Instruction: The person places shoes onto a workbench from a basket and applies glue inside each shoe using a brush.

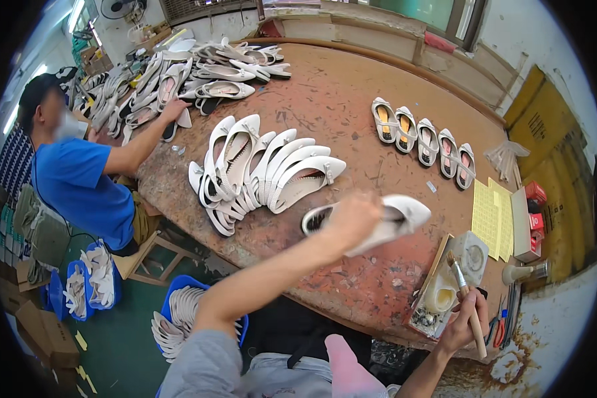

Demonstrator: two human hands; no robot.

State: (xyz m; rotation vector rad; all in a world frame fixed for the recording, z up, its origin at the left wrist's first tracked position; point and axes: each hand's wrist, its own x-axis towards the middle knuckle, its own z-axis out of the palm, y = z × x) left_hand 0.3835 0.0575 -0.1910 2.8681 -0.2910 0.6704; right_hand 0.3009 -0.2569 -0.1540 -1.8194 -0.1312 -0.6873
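Observation:
My left hand (357,217) is closed over the middle of a white pointed flat shoe (411,211) with a small bow, just above the worn brown table (378,278). The hand is slightly blurred and hides part of the shoe. Between my right hand's (466,322) fingers is a wooden-handled brush (469,306). Its bristles point up over a shallow tray (414,312) that holds a pot of pale yellowish liquid (442,296). Left of my left hand, a fanned stack of white flats (272,169) lies on the table.
Several finished-looking white shoes (426,140) stand in a row at the far right, near yellow sheets (491,215). Scissors (501,328) lie at the right edge. A co-worker in blue (79,189) handles a shoe pile (212,73). Blue baskets (244,325) hold shoe parts.

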